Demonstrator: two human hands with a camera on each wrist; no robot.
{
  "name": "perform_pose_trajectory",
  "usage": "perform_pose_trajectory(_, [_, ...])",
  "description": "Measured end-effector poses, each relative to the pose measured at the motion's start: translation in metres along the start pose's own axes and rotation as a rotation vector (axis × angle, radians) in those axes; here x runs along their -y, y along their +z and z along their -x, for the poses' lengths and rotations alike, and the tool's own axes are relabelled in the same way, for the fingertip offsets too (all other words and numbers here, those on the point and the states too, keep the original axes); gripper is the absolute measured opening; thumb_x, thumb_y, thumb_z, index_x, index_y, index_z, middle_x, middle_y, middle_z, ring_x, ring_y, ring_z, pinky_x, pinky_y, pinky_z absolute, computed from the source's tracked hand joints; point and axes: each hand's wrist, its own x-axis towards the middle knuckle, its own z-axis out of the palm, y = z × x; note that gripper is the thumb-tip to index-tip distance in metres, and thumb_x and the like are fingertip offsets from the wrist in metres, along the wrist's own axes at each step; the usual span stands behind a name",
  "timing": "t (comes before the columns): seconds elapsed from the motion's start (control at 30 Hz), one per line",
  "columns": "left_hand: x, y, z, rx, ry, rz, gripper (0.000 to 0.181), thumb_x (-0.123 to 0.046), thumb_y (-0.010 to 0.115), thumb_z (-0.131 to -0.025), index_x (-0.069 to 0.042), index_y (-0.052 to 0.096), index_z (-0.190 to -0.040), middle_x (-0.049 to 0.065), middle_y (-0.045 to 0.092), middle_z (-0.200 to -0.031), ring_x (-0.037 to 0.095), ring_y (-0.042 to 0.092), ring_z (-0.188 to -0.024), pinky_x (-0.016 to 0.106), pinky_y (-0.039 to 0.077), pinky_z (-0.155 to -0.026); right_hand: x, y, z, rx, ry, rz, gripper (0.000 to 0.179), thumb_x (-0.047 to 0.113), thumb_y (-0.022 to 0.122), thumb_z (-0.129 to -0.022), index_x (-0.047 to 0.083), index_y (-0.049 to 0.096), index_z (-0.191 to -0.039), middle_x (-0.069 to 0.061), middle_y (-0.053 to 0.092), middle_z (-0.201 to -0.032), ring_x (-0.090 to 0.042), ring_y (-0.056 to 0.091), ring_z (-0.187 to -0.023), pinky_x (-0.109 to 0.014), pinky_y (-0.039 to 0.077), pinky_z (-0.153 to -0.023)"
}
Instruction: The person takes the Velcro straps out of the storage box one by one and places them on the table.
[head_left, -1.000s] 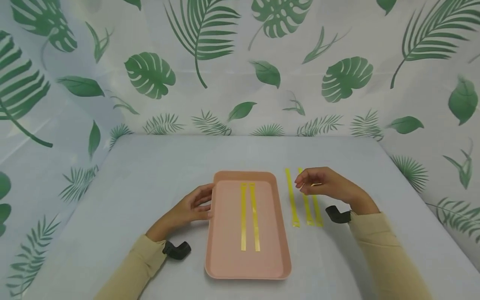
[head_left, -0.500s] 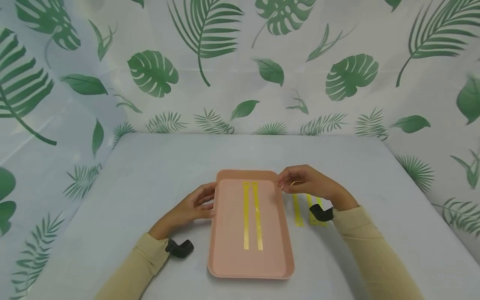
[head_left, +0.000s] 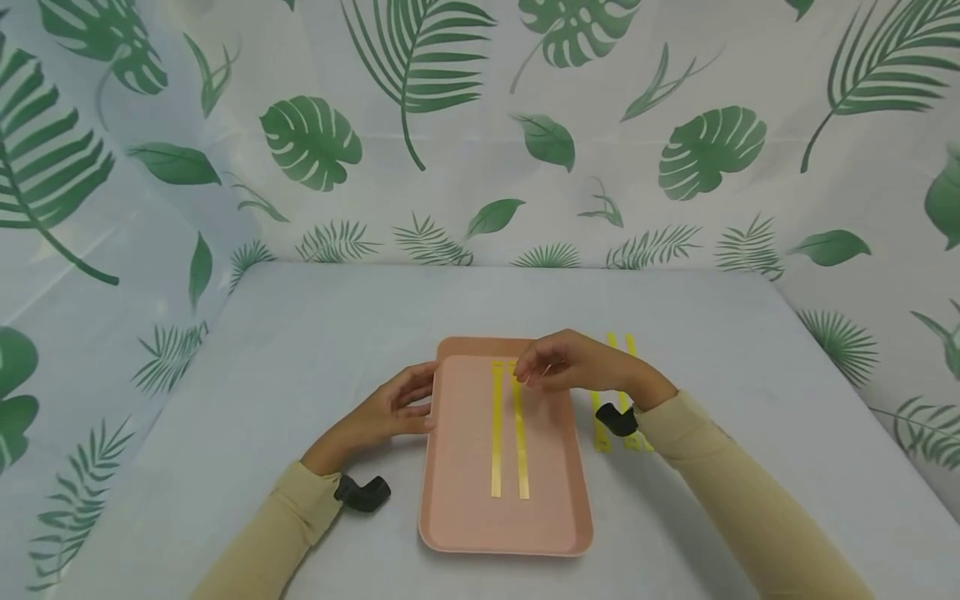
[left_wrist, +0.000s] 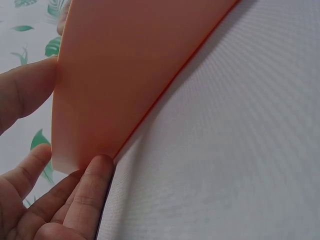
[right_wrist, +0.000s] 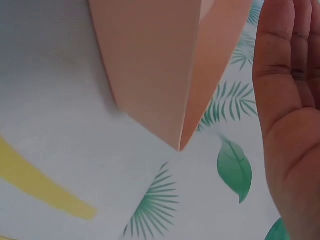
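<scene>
A pink rectangular tray (head_left: pixel 457 529) lies on the table with two flat yellow strips (head_left: pixel 497 442) side by side in it. My left hand (head_left: pixel 378 417) rests at the tray's left side. In the left wrist view, its fingers (left_wrist: pixel 92 185) touch the tray's outer wall. Over the tray's upper right part hovers my right hand (head_left: pixel 577 362), fingers loosely bent, fingertips close to the top of the right strip (head_left: pixel 522 450). Nothing shows between them. The right wrist view has the palm (right_wrist: pixel 295 125) beside the tray's corner, with the fingertips out of frame.
To the right of the tray, several more yellow strips (head_left: pixel 601 437) lie on the pale table (head_left: pixel 337 325), partly hidden by the right wrist. A black wrist camera (head_left: pixel 617 419) juts from the right sleeve. Behind the table hangs a white leaf-print cloth (head_left: pixel 450 183).
My right hand has moved left, from above the strips on the table to above the tray. The left hand stays at the tray's side, and the strips lie as before.
</scene>
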Motion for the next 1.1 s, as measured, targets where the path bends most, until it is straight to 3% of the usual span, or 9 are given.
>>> perform_pose_trajectory(0.27, [0.003, -0.002, -0.002, -0.003, -0.013, -0.014, 0.091, -0.007, 0.078, -0.097, 0.006, 0.023, -0.168, 0.028, 0.023, -0.174, 0.048, 0.026, -0.16, 0.036, 0.044, -0.122, -0.001, 0.002, -0.02, 0.068, -0.034, 0.06, 0.019, -0.008, 0.068, -0.099, -0.009, 0.072, -0.118, -0.024, 0.072, -0.119, -0.037, 0.07, -0.106, -0.032, 0.063, -0.091])
perform_pose_trajectory(0.5, [0.0, -0.002, -0.002, -0.015, -0.026, -0.04, 0.091, -0.007, 0.08, -0.096, 0.005, 0.026, -0.168, 0.028, 0.027, -0.173, 0.047, 0.029, -0.159, 0.039, 0.044, -0.123, -0.004, 0.005, -0.037, 0.13, -0.023, 0.074, 0.018, -0.004, 0.07, -0.101, -0.009, 0.072, -0.118, -0.023, 0.073, -0.12, -0.033, 0.07, -0.106, -0.033, 0.063, -0.092])
perform_pose_trajectory(0.77, [0.0, -0.004, 0.0, -0.01, -0.011, -0.031, 0.091, -0.008, 0.081, -0.096, 0.007, 0.025, -0.166, 0.032, 0.026, -0.172, 0.051, 0.028, -0.159, 0.041, 0.044, -0.122, -0.008, 0.007, -0.053, 0.221, 0.021, 0.111, 0.022, -0.011, 0.07, -0.097, -0.008, 0.073, -0.118, -0.024, 0.074, -0.12, -0.038, 0.074, -0.103, -0.034, 0.063, -0.092])
perform_pose_trajectory(0.9, [0.0, -0.005, 0.001, -0.011, -0.006, -0.019, 0.093, -0.009, 0.082, -0.095, 0.008, 0.025, -0.166, 0.032, 0.025, -0.173, 0.051, 0.027, -0.159, 0.038, 0.045, -0.122, -0.009, 0.01, -0.056, 0.248, 0.046, 0.161, 0.021, -0.008, 0.074, -0.097, -0.005, 0.076, -0.118, -0.018, 0.077, -0.117, -0.033, 0.077, -0.098, -0.035, 0.063, -0.093])
perform_pose_trajectory(1.1, [-0.001, -0.003, 0.0, -0.009, -0.016, -0.005, 0.094, -0.009, 0.082, -0.095, 0.007, 0.024, -0.167, 0.031, 0.025, -0.173, 0.05, 0.027, -0.159, 0.04, 0.044, -0.122, -0.012, 0.018, -0.058, 0.225, 0.02, 0.326, 0.021, -0.005, 0.079, -0.093, 0.004, 0.082, -0.111, -0.003, 0.081, -0.104, -0.011, 0.075, -0.087, -0.028, 0.063, -0.091])
